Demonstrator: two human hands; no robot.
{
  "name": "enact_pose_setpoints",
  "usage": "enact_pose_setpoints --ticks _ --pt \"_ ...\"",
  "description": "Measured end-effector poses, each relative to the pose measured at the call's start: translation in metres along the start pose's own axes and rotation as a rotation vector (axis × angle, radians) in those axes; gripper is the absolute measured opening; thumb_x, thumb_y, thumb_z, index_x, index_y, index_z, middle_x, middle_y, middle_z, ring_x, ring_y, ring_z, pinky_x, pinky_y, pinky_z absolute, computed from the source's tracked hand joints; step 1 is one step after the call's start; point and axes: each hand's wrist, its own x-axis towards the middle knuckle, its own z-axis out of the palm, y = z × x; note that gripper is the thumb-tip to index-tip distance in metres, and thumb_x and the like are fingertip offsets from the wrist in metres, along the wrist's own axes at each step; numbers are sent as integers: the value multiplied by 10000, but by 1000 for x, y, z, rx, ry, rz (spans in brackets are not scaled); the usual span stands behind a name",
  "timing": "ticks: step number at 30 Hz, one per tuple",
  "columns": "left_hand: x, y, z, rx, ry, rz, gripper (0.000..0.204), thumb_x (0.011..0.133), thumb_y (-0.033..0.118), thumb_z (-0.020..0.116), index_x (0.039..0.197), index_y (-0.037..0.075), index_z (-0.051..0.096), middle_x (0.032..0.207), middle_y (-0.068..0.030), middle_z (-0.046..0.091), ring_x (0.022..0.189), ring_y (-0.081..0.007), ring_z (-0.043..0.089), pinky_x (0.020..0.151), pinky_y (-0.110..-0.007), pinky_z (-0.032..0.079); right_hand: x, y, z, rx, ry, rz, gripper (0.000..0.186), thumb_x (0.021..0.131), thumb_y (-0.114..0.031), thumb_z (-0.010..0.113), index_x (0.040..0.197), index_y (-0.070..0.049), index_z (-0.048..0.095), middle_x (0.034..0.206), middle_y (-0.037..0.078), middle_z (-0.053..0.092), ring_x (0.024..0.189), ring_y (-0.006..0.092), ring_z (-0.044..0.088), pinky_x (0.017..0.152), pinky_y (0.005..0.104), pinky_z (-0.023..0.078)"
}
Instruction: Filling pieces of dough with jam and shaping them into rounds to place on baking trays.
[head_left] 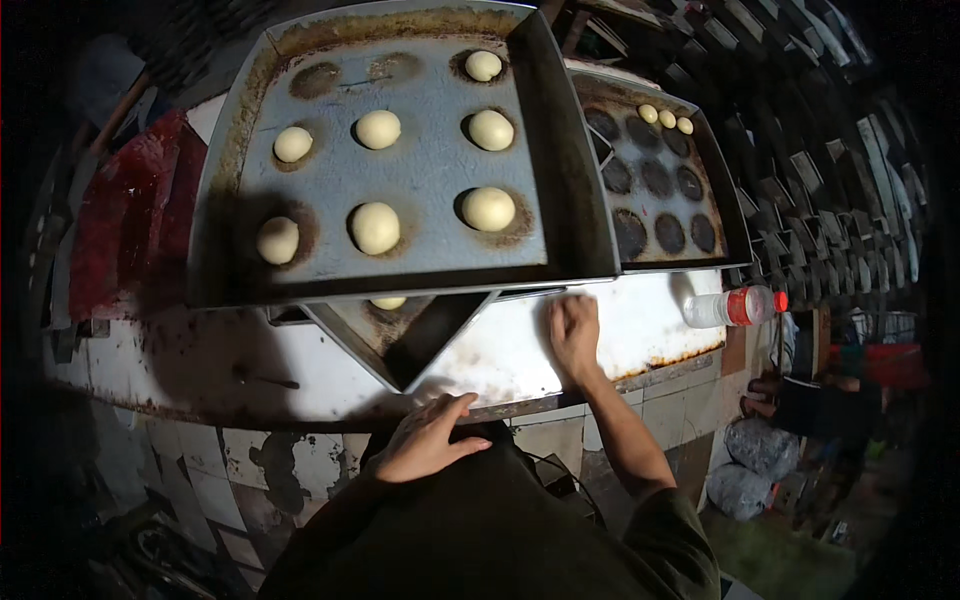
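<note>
My right hand [575, 335] rests on the white tabletop [500, 350] with its fingers curled into a fist. Whatever it may hold is hidden beneath it. Near the table's front edge my left hand [432, 440] hovers by my body, thumb and fingers apart, holding nothing. Beyond both hands is a large metal baking tray [440, 285] carrying several round, pale dough balls [376, 228] in spaced positions. Under it a second tray [400, 365] sticks out corner first, with part of a dough ball [388, 302] showing.
Another tray [680, 262] with dark round marks stands at the right, three small dough pieces [667, 118] at its far edge. A clear bottle [720, 308] with a red cap lies on the table's right end. A red box-like thing [130, 210] is at the left; plastic bags [762, 447] are lower right.
</note>
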Motion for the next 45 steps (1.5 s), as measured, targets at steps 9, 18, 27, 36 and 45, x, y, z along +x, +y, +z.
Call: enact_pose_setpoints --ticks 9,18,27,36,45 --pt "-11 -46 -40 -230 -205 186 580 795 387 669 1211 42 460 1024 -144 597 894 -249 606 730 -343 488 -42 -15 -49 -255 -836 136 339 769 -192 636 1045 -24 535 1038 191 514 901 330 524 750 408 462" --pt "-15 -54 -39 -352 -301 274 616 847 432 562 1276 14 416 1169 -197 538 1097 -336 509 928 -410 414 259 -258 -108 -39 -743 -511 239 828 -152 563 1002 8 597 914 148 648 835 207 630 757 328 499" --pt "-4 -54 -33 -474 -158 5 605 849 416 565 1277 15 416 1177 -185 539 1106 -319 508 933 -400 414 385 -213 32 -67 -99 -627 464 881 -425 541 1048 6 582 860 215 627 821 319 616 728 406 471" --pt "64 -2 33 -509 12 -325 595 851 399 568 1279 15 415 1184 -172 540 1115 -301 507 938 -389 414 441 201 -106 -392 139 -100 376 764 -159 547 1117 -33 568 1007 257 593 974 418 557 821 472 450" --pt "66 51 78 -489 143 -441 584 853 383 571 1280 16 414 1191 -159 542 1124 -284 506 943 -378 413 475 355 -25 -572 321 316 334 788 -315 599 897 -3 649 820 167 644 727 312 629 653 404 492"
